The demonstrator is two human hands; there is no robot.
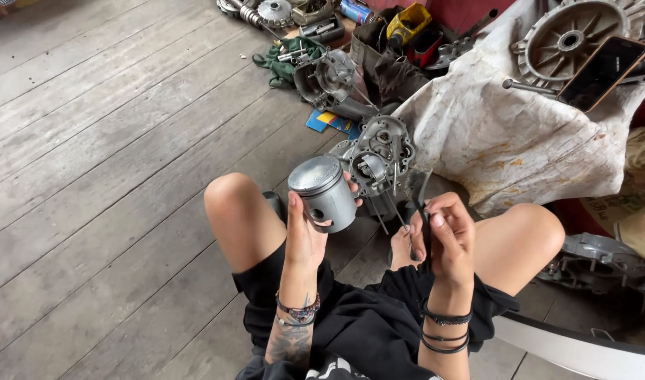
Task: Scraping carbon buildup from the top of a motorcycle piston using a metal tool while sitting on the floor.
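My left hand (pixel 305 236) grips a grey metal piston (pixel 323 191) by its skirt, crown tilted up and to the left, with the pin hole facing me. To its right, my right hand (pixel 445 232) pinches a thin dark piston ring (pixel 422 211) that curves upward from the fingers. Both hands are raised above my knees as I sit on the wooden floor. Just beyond the piston stands an engine crankcase (pixel 378 158) with long studs sticking out toward me.
A stained white cloth (pixel 505 134) on the right carries a round finned engine cover (pixel 572 35) and a phone (pixel 602 72). Further engine parts (pixel 329 74), a green rag (pixel 283 60) and a yellow can (pixel 407 22) lie at the top. Another casing (pixel 597 260) rests beside my right knee.
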